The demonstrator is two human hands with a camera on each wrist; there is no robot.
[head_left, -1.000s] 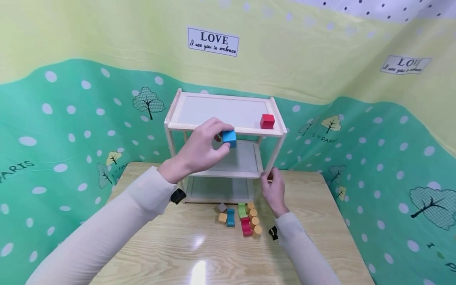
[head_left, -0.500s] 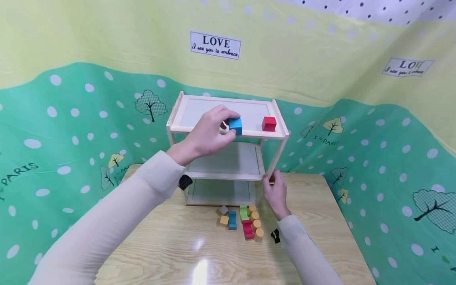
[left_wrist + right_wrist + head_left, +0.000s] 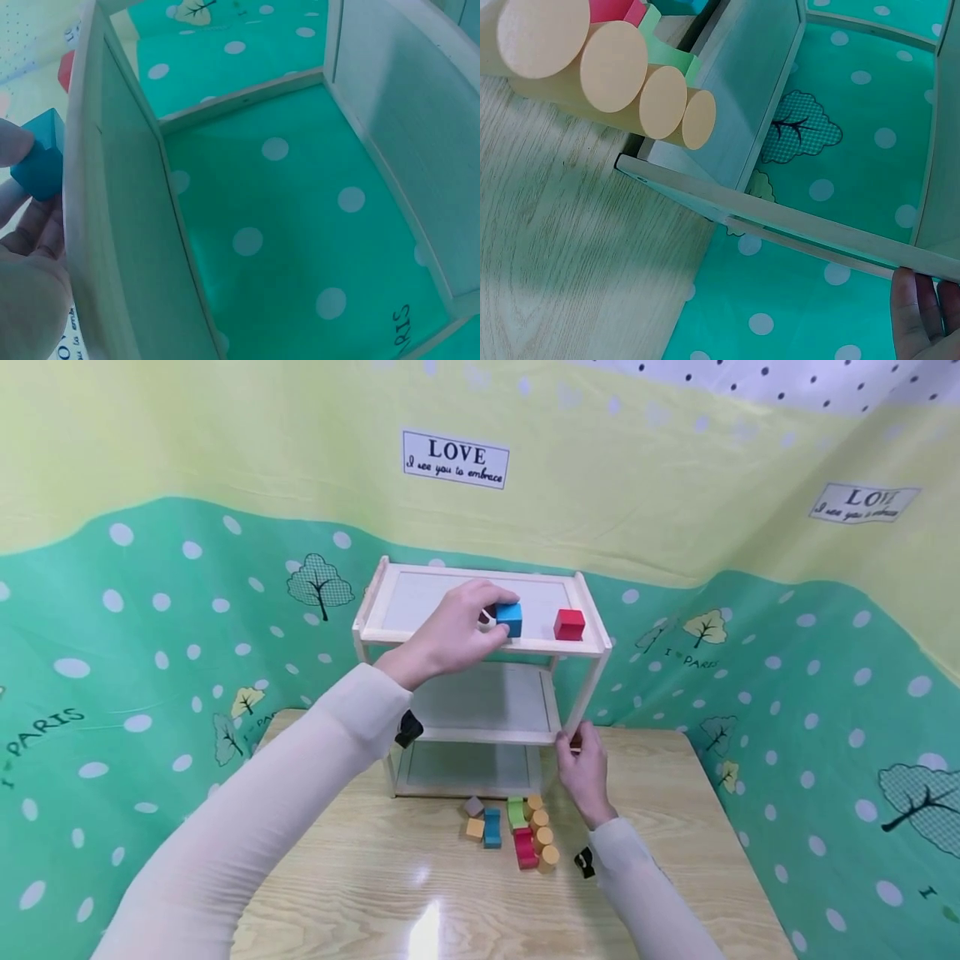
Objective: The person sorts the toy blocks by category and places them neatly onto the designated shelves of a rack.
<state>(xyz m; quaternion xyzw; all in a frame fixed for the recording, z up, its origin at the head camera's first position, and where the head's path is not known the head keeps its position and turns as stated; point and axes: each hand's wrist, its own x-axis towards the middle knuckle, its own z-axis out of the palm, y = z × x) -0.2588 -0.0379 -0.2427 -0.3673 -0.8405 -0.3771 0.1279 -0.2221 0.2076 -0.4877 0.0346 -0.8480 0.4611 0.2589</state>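
My left hand (image 3: 467,628) pinches a blue cube (image 3: 511,619) between thumb and fingers, at the front of the top board (image 3: 423,593) of a three-tier wooden shelf rack. In the left wrist view the blue cube (image 3: 43,154) appears beside the board's edge; whether it touches the board I cannot tell. To its right, a red cube (image 3: 569,625) sits on the top board near the right end. My right hand (image 3: 587,777) grips the rack's front right post (image 3: 587,693) at middle-shelf height. Some of its fingers are hidden behind the post.
In front of the rack, the wooden table (image 3: 360,877) bears several blocks: orange cylinders (image 3: 543,837) in a row, a red arch block (image 3: 525,849), a green one (image 3: 517,812), a blue one (image 3: 492,828), an orange cube (image 3: 475,829) and a grey cube (image 3: 474,807). Patterned cloth surrounds the table.
My left hand has carried the blue cube up and to the right, from before the middle shelf to the top board's front. My right hand stays at the post.
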